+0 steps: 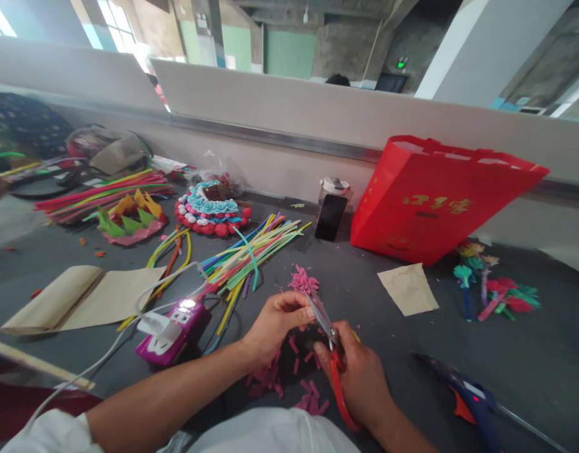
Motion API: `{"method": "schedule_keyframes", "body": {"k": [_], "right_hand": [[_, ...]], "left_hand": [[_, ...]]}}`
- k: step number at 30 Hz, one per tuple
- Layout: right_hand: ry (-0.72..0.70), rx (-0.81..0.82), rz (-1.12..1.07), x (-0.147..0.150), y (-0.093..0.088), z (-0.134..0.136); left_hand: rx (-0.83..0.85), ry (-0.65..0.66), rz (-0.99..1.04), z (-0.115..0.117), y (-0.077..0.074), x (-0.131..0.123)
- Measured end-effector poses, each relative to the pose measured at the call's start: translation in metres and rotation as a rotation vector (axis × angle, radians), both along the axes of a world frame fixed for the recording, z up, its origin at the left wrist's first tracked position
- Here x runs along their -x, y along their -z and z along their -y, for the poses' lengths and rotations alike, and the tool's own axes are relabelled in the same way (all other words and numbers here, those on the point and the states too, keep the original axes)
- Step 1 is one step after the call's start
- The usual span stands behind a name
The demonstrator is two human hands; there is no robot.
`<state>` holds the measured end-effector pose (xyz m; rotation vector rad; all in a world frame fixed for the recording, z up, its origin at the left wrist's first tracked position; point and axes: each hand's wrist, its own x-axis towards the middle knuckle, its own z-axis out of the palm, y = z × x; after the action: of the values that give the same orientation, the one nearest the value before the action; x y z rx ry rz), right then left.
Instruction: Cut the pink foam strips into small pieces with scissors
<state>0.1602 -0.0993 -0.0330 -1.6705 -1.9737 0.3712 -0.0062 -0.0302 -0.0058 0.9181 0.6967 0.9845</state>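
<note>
My right hand [362, 371] is closed round the red handles of a pair of scissors [335, 368], whose metal blades point up and to the left. Close to the blade tips, my left hand [284, 318] is in a pinch; whatever lies between its fingers is too small to make out. Just beyond the fingertips sits a little heap of pink cut pieces [302, 279]. More pink strips [310, 396] are scattered on the dark table below and between my hands.
Left of my forearm stands a purple power strip [173, 333] with a white cable. Coloured pipe-cleaner-like sticks [251, 251] lie ahead. A glue gun [463, 390] rests at the right, a red bag [425, 195] behind. A phone [331, 217] leans against a bottle [335, 185].
</note>
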Motion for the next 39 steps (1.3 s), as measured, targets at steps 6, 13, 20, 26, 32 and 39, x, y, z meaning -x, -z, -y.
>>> {"method": "schedule_keyframes", "body": {"k": [6,13,20,26,32,39], "right_hand": [[0.0,0.041,-0.054,-0.001,0.001,0.001],[-0.018,0.135,-0.199,0.0,0.002,0.001],[0.021,0.094,-0.313,-0.002,-0.004,-0.005],[0.011,0.105,-0.194,-0.001,-0.003,-0.003],[-0.001,0.113,-0.068,0.002,-0.008,0.0],[-0.002,0.082,-0.023,0.003,-0.008,0.001]], "left_hand": [[-0.002,0.005,0.002,0.0,0.002,0.0],[0.009,0.013,0.011,-0.001,-0.003,0.002],[0.046,-0.015,0.062,-0.003,-0.008,0.002],[0.071,-0.025,0.097,-0.003,-0.007,0.002],[0.062,-0.006,0.118,-0.001,-0.007,0.003],[0.065,0.005,0.155,0.0,-0.009,0.004]]}}
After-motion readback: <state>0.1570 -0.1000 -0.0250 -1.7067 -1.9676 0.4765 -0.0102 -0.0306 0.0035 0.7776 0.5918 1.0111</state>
